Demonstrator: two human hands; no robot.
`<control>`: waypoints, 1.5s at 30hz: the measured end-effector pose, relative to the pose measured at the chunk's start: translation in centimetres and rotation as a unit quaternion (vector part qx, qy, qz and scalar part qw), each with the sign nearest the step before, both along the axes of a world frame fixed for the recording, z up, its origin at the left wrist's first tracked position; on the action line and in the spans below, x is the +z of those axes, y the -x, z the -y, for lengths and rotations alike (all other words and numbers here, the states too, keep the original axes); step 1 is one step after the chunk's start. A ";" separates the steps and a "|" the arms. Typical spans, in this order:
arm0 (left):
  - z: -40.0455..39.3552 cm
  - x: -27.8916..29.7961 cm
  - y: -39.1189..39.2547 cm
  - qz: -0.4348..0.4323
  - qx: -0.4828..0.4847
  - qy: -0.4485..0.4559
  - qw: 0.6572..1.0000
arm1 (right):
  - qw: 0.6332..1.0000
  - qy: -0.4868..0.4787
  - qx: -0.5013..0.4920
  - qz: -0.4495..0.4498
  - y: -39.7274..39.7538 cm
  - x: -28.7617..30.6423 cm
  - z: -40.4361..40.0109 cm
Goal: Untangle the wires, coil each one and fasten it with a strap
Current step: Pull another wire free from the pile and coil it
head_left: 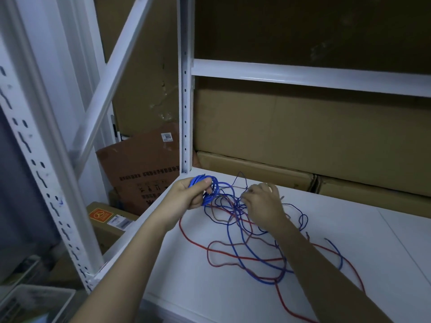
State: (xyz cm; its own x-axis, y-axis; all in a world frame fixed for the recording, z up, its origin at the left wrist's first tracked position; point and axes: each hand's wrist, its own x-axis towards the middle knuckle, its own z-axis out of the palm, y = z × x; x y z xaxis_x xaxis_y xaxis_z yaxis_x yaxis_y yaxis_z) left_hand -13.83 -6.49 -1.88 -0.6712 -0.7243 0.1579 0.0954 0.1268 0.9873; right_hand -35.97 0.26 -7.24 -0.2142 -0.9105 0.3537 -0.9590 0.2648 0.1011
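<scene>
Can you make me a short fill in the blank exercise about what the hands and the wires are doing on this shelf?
1. The left hand grips a coil of ____ wire.
2. The right hand reaches into the tangle of loose ____.
3. A loose red wire lies on the ____ shelf.

Missing words: blue; wires; white

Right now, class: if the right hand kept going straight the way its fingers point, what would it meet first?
Probably the knot of tangled wires just beyond its fingertips; the right hand points left toward it. Past that sits the blue coil in the left hand. Depth is uncertain.
</scene>
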 end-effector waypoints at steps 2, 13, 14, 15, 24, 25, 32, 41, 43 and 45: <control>-0.3 0.0 0.6 0.008 0.031 0.008 0.999 | 0.996 0.014 0.070 0.056 -1.8 -0.2 -0.2; -0.5 -0.5 1.3 0.019 0.111 0.025 0.993 | 0.771 0.174 0.173 0.588 -5.9 1.1 -1.1; -0.6 -0.6 1.2 0.021 0.104 0.024 0.994 | 0.814 0.177 0.156 0.531 -5.4 1.3 -1.0; -0.7 -0.6 1.1 0.015 0.092 0.020 0.995 | 0.861 0.174 0.143 0.456 -4.9 1.6 -0.8; -1.5 0.6 2.9 -0.223 -0.012 -0.133 0.966 | 0.996 -0.066 0.064 0.011 -6.2 0.7 0.1; -1.4 0.6 3.4 -0.228 0.012 -0.144 0.963 | 0.995 -0.061 0.075 -0.002 -6.5 0.6 -0.2; -1.6 -0.7 6.6 0.053 0.081 0.090 0.991 | 0.962 -0.007 0.159 0.220 -5.0 1.2 -3.8; -0.7 -1.9 6.9 0.317 0.025 0.294 0.901 | 0.889 0.096 0.135 0.427 -0.9 1.9 -4.0; -0.8 -2.0 6.8 0.348 -0.001 0.282 0.894 | 0.882 0.141 0.136 0.429 -0.6 2.5 -3.3; -0.7 -2.0 6.2 0.333 -0.016 0.275 0.902 | 0.854 0.169 0.149 0.469 -0.4 2.9 -2.4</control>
